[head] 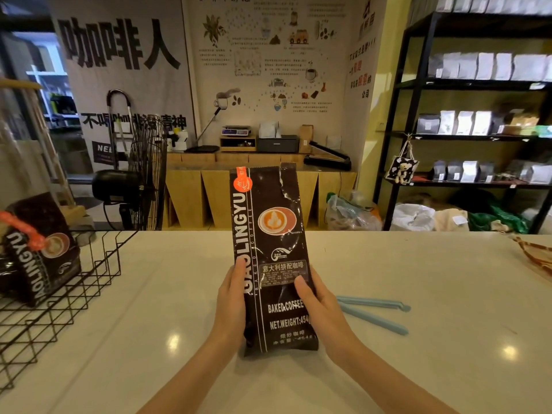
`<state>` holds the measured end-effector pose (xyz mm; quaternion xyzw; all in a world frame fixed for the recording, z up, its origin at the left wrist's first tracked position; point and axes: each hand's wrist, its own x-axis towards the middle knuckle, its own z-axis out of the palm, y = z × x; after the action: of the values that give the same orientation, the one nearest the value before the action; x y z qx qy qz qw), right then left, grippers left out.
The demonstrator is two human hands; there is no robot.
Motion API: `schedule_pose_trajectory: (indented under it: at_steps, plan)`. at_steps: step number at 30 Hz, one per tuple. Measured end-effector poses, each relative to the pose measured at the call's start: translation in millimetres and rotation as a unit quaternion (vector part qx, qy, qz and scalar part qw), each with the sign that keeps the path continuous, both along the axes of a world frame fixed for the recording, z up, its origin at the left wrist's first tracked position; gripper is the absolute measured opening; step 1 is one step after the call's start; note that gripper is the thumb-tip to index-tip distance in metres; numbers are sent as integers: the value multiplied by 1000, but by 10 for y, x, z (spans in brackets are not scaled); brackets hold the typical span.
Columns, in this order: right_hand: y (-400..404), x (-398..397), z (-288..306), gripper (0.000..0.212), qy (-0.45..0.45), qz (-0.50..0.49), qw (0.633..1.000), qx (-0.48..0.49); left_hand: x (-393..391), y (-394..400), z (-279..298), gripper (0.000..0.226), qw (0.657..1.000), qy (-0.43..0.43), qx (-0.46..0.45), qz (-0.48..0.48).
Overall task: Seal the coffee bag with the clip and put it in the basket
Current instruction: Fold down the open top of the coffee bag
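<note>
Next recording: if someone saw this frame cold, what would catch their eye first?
The tall black coffee bag standing upright at the centre of the white counter, its top torn open, held on either side by the left hand and right hand. Just right of it lies a pale blue clip, open and unused. At far left, a black wire basket already holds a similar bag with an orange clip.

This is a coffee shop or coffee retailer's room. Black metal shelving [466, 85] along the right wall carries rows of sealed white and grey pouches. The back wall bears a large banner [122, 55] with bold Chinese characters beside an illustrated coffee poster [268, 55] (beans, cups, a plant). Below them a wooden bench [260, 180] holds a scale [236, 131] and a heat sealer [327, 158]. A white counter [418, 294] runs across the foreground.
</note>
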<state>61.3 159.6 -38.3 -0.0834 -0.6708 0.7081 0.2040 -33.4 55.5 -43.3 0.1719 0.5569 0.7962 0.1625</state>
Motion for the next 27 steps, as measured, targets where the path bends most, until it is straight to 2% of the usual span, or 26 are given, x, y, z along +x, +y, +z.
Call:
schedule_pose_trajectory:
  at_steps: [3,5,8,11,16,21,27]
  plan:
    - [-65,-69,-7,50,-2,21,1000,16,14,30,5,59,1000,-1,5,-12]
    - [-100,-92,-27,55,13,29,999,30,16,27,2,49,999,-9,13,-37]
    - [-77,-65,-14,48,31,28,998,43,39,-23,24,43,997,-2,16,-74]
    - [71,-62,165,39,60,26,998,17,11,-72,178,56,996,75,4,-40]
    - [201,-146,334,44,62,12,997,-43,-47,-39,287,49,990,133,20,52]
    - [175,-216,294,44,43,8,989,-140,-6,13,272,48,991,95,51,83]
    - [241,-232,293,36,36,-7,988,-147,-88,-27,367,45,996,50,63,47]
